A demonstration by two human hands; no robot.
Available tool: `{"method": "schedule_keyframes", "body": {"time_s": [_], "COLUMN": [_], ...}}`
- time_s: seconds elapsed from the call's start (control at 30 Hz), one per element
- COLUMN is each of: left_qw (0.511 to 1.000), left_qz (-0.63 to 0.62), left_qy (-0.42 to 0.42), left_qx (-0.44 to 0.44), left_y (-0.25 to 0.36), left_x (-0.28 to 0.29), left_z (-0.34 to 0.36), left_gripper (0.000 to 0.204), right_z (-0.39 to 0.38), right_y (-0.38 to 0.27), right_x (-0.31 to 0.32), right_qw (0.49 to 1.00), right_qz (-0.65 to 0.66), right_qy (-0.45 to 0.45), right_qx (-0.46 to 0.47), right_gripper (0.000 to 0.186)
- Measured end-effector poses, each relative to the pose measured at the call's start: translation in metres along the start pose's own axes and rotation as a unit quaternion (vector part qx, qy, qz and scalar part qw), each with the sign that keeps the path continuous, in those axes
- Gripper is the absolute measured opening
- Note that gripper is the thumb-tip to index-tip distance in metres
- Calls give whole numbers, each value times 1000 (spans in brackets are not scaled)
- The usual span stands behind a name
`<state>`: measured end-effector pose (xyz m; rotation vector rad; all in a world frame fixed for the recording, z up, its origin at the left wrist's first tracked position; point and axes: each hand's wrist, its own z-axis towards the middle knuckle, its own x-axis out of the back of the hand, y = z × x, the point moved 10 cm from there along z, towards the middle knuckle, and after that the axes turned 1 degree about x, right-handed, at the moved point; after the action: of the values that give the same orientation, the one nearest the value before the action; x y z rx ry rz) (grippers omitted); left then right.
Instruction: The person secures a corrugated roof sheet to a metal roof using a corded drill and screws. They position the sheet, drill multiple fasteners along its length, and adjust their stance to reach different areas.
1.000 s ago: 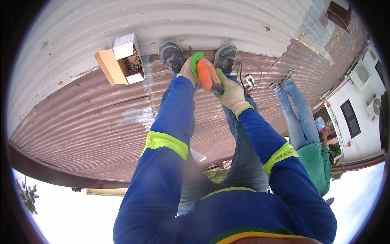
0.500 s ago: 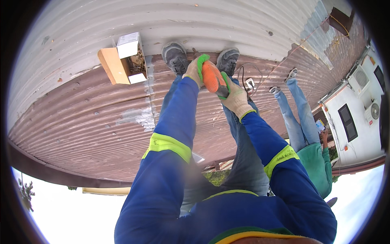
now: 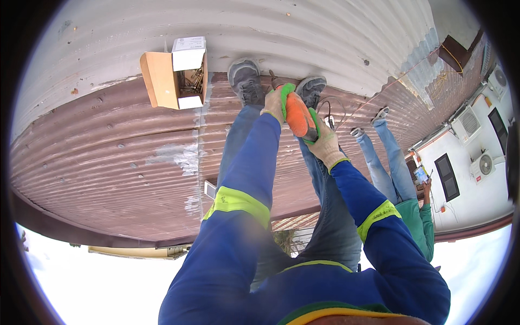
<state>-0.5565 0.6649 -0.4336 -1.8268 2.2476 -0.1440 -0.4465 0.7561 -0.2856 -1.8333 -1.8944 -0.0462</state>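
Observation:
An orange corded power drill [image 3: 297, 115] is held between my two gloved hands, over the roof and between my shoes. My left hand [image 3: 275, 104], in a cream and green work glove, is wrapped round its front part. My right hand [image 3: 324, 143], in a matching glove, is closed round its dark rear end. The drill's narrow tip [image 3: 272, 74] points away from me, close to my left shoe. Left of that shoe stands an open cardboard box [image 3: 158, 79] of long metal screws [image 3: 192, 82].
Brown corrugated roofing [image 3: 103, 157] meets a grey corrugated sheet [image 3: 325, 32] at my feet. A dark cord [image 3: 340, 111] loops right of my right shoe. A co-worker in a green top [image 3: 414, 219] stands on the right, holding a can. Beyond is a white wall [image 3: 460, 189] with air-conditioning units.
The drill and both hands have shifted slightly right and toward me in the view. More of the drill's tip now shows. My grip stays the same; the co-worker's can has come into clearer view.

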Motion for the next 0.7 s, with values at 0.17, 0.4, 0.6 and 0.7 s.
{"method": "schedule_keyframes", "body": {"time_s": [0.17,0.4,0.6,0.7], "left_qw": [1000,998,993,997], "left_qz": [0,-5,70,25], "left_qy": [19,55,92,67], "left_qx": [6,17,-32,-18], "left_y": [-4,-13,-5,-9], "left_x": [4,13,15,13], "left_z": [1,13,11,10], "left_gripper": [24,28,35,39], "right_z": [0,0,0,0], "right_y": [1,-7,2,2], "right_x": [-2,4,1,1], "right_qw": [1000,999,999,998], "right_qz": [-6,-5,34,33], "right_qy": [-12,16,23,31], "right_qx": [-10,32,26,39], "right_gripper": [103,99,95,94]}}
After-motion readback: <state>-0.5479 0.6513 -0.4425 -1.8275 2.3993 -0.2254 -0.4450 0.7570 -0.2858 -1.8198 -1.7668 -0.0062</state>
